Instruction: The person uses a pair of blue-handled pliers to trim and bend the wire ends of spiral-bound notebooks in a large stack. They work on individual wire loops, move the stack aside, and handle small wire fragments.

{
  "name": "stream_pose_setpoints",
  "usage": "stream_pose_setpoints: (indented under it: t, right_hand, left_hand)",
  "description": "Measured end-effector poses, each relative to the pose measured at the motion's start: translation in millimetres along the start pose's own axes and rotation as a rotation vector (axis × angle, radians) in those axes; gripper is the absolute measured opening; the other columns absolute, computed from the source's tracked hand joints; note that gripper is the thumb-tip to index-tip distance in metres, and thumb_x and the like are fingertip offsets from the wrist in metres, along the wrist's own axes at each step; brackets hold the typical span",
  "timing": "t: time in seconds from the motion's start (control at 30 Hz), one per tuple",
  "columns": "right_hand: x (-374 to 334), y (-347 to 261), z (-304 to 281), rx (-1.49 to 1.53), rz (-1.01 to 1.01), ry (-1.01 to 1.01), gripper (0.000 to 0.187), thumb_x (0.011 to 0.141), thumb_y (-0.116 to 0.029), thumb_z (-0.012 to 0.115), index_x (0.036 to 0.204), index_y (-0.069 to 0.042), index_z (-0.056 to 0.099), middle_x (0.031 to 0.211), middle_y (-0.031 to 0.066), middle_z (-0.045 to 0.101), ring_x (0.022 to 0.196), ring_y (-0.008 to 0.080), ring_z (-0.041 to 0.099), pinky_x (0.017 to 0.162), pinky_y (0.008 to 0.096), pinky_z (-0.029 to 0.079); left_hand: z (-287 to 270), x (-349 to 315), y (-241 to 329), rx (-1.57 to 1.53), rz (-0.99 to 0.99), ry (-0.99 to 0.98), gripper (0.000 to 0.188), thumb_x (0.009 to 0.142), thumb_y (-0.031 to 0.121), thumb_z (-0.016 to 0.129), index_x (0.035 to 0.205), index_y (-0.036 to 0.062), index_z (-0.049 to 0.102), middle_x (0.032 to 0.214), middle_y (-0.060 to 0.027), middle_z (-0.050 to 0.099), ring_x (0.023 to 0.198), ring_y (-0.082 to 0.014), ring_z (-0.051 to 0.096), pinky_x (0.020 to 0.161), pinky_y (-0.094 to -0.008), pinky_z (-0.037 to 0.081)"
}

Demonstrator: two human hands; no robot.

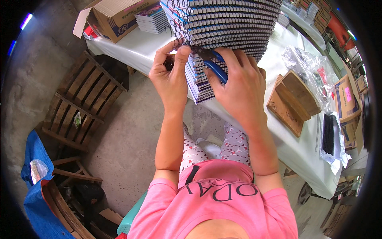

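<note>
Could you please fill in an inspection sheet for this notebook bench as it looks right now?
Surface: table under a white cover.
Job's things: tall stack of spiral notebooks; blue-handled pliers at the wire ends.
Clutter: wooden blocks, clear plastic bag, black binding combs, cardboard box, smaller notebook pile.
Hands: left hand pinches a spiral coil end; right hand grips the pliers.
Cables: nothing seen.
Surroundings: concrete floor, wooden pallet, blue cloth.
</note>
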State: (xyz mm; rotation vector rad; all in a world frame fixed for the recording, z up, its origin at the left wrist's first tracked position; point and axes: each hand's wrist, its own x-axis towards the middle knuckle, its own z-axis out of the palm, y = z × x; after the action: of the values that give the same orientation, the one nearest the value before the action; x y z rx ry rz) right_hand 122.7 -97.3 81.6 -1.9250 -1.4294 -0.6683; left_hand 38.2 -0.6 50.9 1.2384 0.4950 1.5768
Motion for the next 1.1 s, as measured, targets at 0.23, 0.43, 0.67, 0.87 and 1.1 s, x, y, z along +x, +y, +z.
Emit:
stream_pose_setpoints:
  t: [0.23,0.43,0.67,0.87,1.1]
  right_hand:
    - [1.3,0.2,4.9,-0.031,-0.051,0.042,0.035,0.068,-0.023,0.071,0.099,-0.014,0.056,0.082,0.0056,0.056,0.076,0.0264,0.059,0.063,0.0426,0.043]
    - [-2.0,10.9,9.6,0.112,0.051,-0.137,0.036,0.068,-0.018,0.07,0.1,-0.014,0.056,0.079,0.006,0.056,0.074,0.0267,0.059,0.063,0.0402,0.044]
    - [-3.4,5.6,-10.2,-0.05,-0.037,0.101,0.042,0.067,-0.021,0.071,0.106,-0.015,0.058,0.089,0.004,0.054,0.086,0.0244,0.055,0.074,0.0431,0.039]
    - [1.6,-1.8,-11.2,-0.104,-0.035,0.069,0.042,0.066,-0.024,0.072,0.104,-0.014,0.059,0.091,0.0038,0.054,0.086,0.0238,0.054,0.073,0.0435,0.038]
    - [1.1,7.4,1.5,0.023,-0.04,0.028,0.041,0.065,-0.02,0.072,0.104,-0.014,0.058,0.078,0.0056,0.057,0.074,0.0265,0.06,0.062,0.0397,0.047]
  left_hand:
    - [-3.3,6.5,0.6,0.064,0.021,-0.018,0.022,0.086,0.019,0.066,0.09,-0.0023,0.063,0.069,0.0054,0.053,0.06,-0.0016,0.038,0.051,-0.0165,0.028]
    - [-0.2,7.0,-0.9,0.069,0.088,-0.028,0.021,0.088,0.017,0.063,0.096,-0.0025,0.061,0.073,0.0036,0.054,0.06,-0.0018,0.04,0.051,-0.0167,0.03]
    - [-3.7,-1.2,7.2,0.009,0.012,-0.087,0.02,0.088,0.015,0.063,0.098,-0.0016,0.059,0.073,0.0036,0.054,0.059,-0.0023,0.04,0.051,-0.0165,0.031]
    - [-2.8,-1.8,-0.8,0.077,0.118,-0.037,0.023,0.089,0.02,0.062,0.1,0.0002,0.059,0.072,0.0021,0.055,0.053,-0.0001,0.038,0.044,-0.0148,0.027]
    - [-7.0,-1.8,-10.4,0.415,0.536,0.017,0.017,0.085,0.012,0.065,0.095,-0.0013,0.06,0.077,-0.0026,0.059,0.059,-0.0064,0.048,0.052,-0.0191,0.039]
